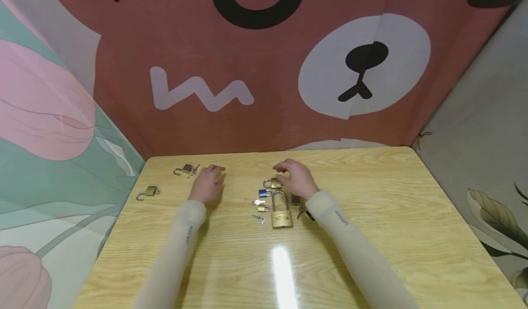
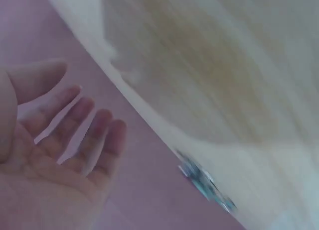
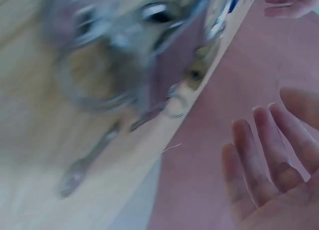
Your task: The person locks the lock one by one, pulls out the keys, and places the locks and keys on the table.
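Note:
My left hand hovers over the table, fingers loosely bent and holding nothing. Just left of it lies a brown padlock with its shackle swung out and keys beside it. Further left is an unlocked brass padlock. Over the middle cluster, my right hand is also bare, its fingers spread in the right wrist view. Near its fingertips lies a brass padlock, with a blue padlock, a small brass padlock and a large long-shackled padlock below. A second brown padlock is partly hidden by the right wrist.
Small keys lie among the middle padlocks, and another bunch of keys sits below them. The wooden table reaches back to a red-brown printed cloth. Printed cloths also hang at both sides.

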The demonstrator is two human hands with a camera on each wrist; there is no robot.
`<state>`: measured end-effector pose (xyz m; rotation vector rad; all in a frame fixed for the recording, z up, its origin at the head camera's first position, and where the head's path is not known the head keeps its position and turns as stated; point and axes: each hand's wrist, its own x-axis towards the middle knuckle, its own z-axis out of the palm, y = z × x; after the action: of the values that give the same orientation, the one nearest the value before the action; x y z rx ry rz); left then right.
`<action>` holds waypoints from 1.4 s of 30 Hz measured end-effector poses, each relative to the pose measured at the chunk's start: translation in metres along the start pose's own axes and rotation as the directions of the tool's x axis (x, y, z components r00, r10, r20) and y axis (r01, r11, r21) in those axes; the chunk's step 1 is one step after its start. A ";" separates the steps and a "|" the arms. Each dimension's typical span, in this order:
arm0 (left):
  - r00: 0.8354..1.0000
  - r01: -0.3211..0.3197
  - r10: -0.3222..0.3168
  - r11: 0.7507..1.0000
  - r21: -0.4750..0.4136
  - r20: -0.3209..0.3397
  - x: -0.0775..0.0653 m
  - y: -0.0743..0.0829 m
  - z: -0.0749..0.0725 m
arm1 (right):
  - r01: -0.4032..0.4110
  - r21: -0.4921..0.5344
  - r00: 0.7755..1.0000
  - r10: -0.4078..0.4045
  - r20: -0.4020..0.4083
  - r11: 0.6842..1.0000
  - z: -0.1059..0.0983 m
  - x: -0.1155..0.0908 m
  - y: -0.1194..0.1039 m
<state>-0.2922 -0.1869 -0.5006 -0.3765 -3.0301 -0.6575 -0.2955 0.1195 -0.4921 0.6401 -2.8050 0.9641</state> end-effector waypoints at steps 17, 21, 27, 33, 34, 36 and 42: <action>0.975 0.216 -0.222 0.959 0.185 0.015 -0.005 -0.088 -0.030 | 0.253 -0.122 0.944 -0.217 0.251 0.960 0.028 0.011 -0.077; 0.983 0.179 -0.167 0.966 0.184 -0.079 0.000 -0.094 -0.024 | 0.276 -0.118 0.935 -0.238 0.263 0.954 0.030 0.008 -0.085; 0.986 0.143 -0.124 0.974 0.178 -0.114 0.002 -0.088 -0.020 | 0.269 -0.120 0.937 -0.232 0.260 0.956 0.023 0.006 -0.087; 0.987 0.128 -0.102 0.964 0.233 -0.124 -0.004 -0.077 -0.018 | 0.249 -0.108 0.948 -0.220 0.232 0.962 0.013 0.004 -0.083; 0.986 0.130 -0.102 0.963 0.237 -0.129 -0.005 -0.075 -0.017 | 0.245 -0.104 0.949 -0.216 0.229 0.964 0.012 0.004 -0.082; 0.985 0.135 -0.104 0.963 0.234 -0.138 -0.007 -0.072 -0.015 | 0.237 -0.108 0.952 -0.209 0.224 0.965 0.010 0.003 -0.079; 0.979 0.143 -0.119 0.979 0.143 -0.162 -0.009 -0.052 -0.015 | 0.215 -0.088 0.960 -0.194 0.204 0.973 0.003 0.000 -0.071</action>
<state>-0.2966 -0.2414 -0.5087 -0.1154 -2.9502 -0.4310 -0.2648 0.0675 -0.4541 1.0366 -2.8552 0.7408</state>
